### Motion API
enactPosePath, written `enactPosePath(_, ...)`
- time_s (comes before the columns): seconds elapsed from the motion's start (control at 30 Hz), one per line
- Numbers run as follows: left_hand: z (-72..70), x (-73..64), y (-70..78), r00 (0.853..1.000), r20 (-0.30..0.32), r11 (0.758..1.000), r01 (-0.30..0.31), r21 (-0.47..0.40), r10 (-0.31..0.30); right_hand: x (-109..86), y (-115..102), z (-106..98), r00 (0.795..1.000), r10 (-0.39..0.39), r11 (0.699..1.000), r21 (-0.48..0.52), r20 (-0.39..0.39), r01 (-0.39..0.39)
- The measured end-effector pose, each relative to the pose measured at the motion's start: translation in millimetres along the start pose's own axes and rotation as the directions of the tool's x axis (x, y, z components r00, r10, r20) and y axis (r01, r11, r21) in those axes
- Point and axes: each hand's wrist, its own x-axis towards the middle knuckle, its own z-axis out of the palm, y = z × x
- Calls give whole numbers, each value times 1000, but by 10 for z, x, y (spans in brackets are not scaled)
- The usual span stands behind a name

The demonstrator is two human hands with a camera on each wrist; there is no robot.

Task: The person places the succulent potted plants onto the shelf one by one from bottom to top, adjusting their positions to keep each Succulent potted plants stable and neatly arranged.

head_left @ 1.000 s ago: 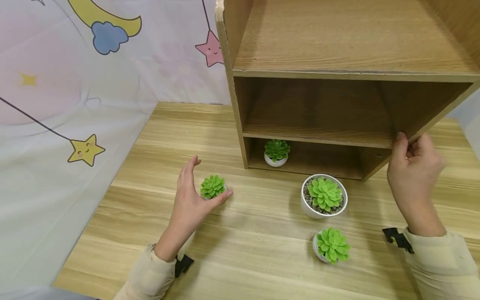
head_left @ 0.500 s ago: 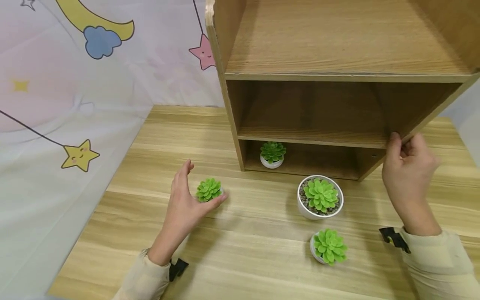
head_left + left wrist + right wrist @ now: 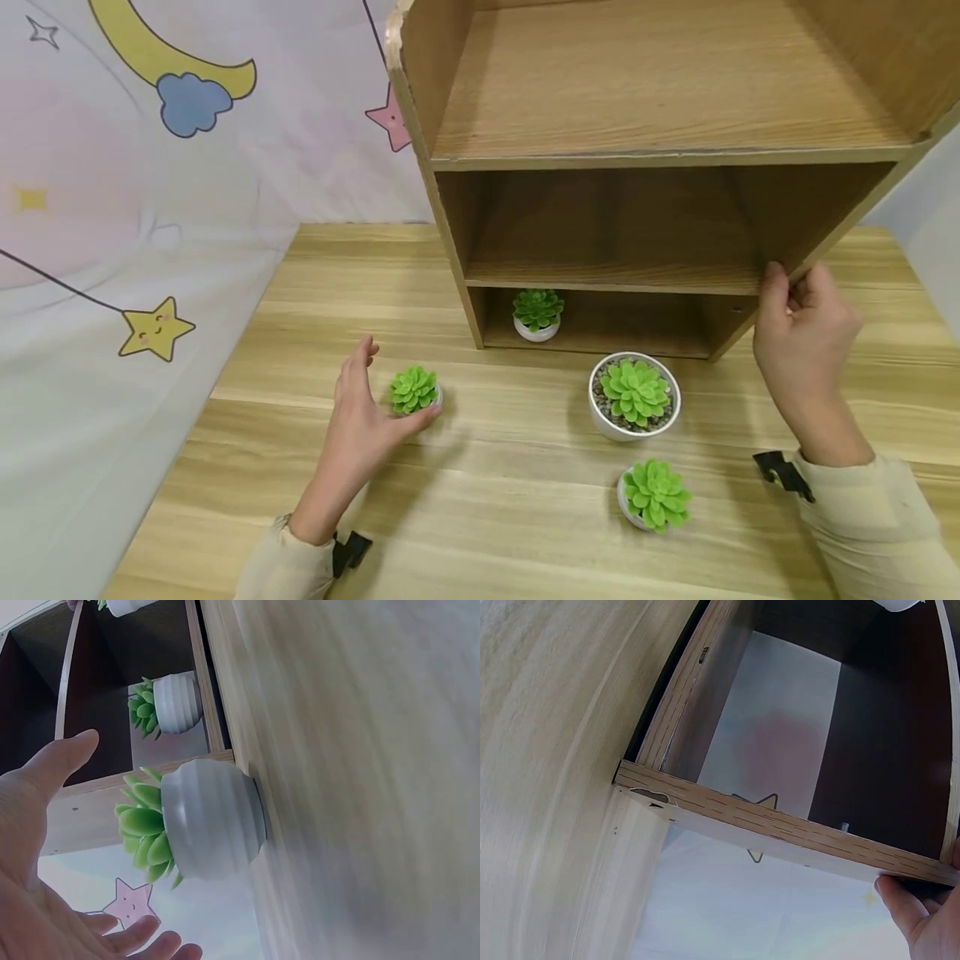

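My left hand [image 3: 360,433] is spread around a small potted succulent [image 3: 413,389] on the table, thumb on the near side and fingers on the far side. In the left wrist view a gap shows between the fingers and its white ribbed pot [image 3: 214,821]. My right hand [image 3: 808,358] grips the front edge of the wooden shelf unit's [image 3: 667,100] right side panel, near the middle board. The right wrist view shows the thumb [image 3: 901,904] against that edge. Another small succulent [image 3: 537,310] stands in the bottom compartment, at its left.
A larger succulent in a white pot with gravel [image 3: 635,396] stands in front of the shelf unit. Nearer sits a further small succulent [image 3: 655,496]. The table [image 3: 495,533] is wood-grained. A printed cloth [image 3: 225,183] hangs along the left and back.
The head view has shifted, so everything sits a little further left in it. Both hands keep their places, the left around the succulent and the right on the shelf unit's edge.
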Motion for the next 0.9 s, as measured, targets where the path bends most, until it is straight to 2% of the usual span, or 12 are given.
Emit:
enactPosePath(0.27, 39, 17, -25, 1000, 12, 1000, 10, 9, -11, -4, 21, 7, 1000, 3, 1000, 6, 2, -3)
enactPosePath(0.57, 30, 0, -32, 1000, 20, 1000, -7, 13, 7, 0, 14, 5, 1000, 5, 1000, 7, -7, -5)
enactPosePath(0.73, 24, -5, -46, 999, 42, 1000, -14, 11, 14, 11, 6, 7, 1000, 1, 1000, 1, -14, -1)
enactPosePath(0.9, 21, -19, -58, 997, 73, 1000, 3, 19, -5, 6, -7, 4, 1000, 4, 1000, -8, -8, -4)
